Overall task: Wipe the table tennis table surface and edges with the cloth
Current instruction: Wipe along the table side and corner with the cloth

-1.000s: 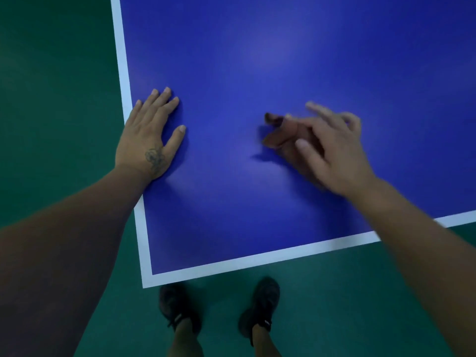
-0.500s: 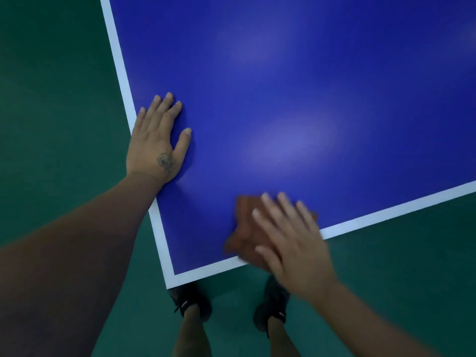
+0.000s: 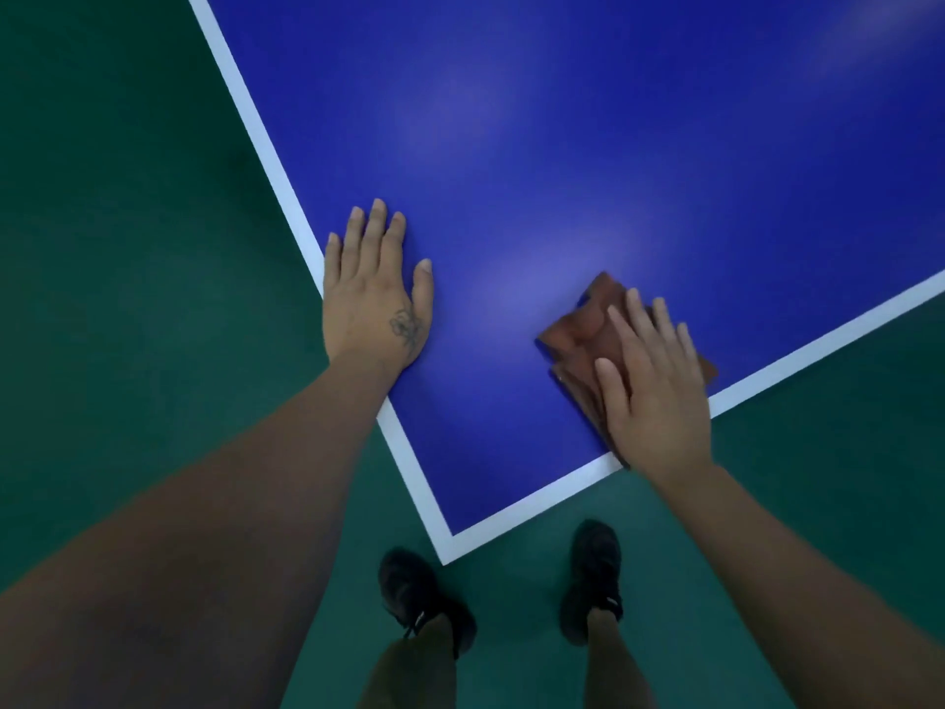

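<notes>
The blue table tennis table (image 3: pixel 588 161) with white edge lines fills the upper view, its near corner pointing toward me. A brown folded cloth (image 3: pixel 588 330) lies on the blue surface close to the near edge line. My right hand (image 3: pixel 654 386) presses flat on the cloth with straight fingers, covering its right half. My left hand (image 3: pixel 376 294) rests flat on the table beside the left edge line, fingers straight and together, holding nothing.
Green floor (image 3: pixel 128 248) surrounds the table on the left and below. My two black shoes (image 3: pixel 424 596) stand on the floor just under the table's near corner (image 3: pixel 447 555).
My right hand pulled the cloth from mid-table down to the near edge, then slid it rightward along that edge. The view turned, so the corner now points at me. The left hand stayed planted.
</notes>
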Motion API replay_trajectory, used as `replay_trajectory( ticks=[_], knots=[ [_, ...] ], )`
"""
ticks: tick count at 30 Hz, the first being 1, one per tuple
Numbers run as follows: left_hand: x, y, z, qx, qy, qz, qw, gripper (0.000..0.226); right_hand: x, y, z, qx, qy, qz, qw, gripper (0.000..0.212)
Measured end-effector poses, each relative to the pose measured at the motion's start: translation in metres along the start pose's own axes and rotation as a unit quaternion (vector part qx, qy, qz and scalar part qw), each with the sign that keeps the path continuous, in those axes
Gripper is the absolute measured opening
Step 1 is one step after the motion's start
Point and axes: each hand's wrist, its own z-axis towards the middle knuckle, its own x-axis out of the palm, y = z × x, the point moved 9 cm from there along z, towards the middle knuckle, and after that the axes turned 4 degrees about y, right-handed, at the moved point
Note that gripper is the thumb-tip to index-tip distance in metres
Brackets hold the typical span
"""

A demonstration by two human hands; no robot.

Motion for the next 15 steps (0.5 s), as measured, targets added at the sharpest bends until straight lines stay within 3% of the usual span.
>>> replay_trajectory(
  ticks=[5,11,15],
  knots=[
    [0.001,0.002,0.002,0.008,-0.006,-0.008,1.0,0.067,0.032,0.059,-0.05,0.036,0.0,-0.042,0.998,0.073],
    [0.002,0.005,0.005,0.014,-0.012,-0.008,1.0,0.067,0.073,0.171,-0.098,-0.029,0.033,0.002,0.999,0.078],
    [0.003,0.005,0.006,0.016,-0.008,-0.008,1.0,0.067,0.082,0.205,-0.109,-0.148,0.064,0.011,0.987,0.055]
  ],
)
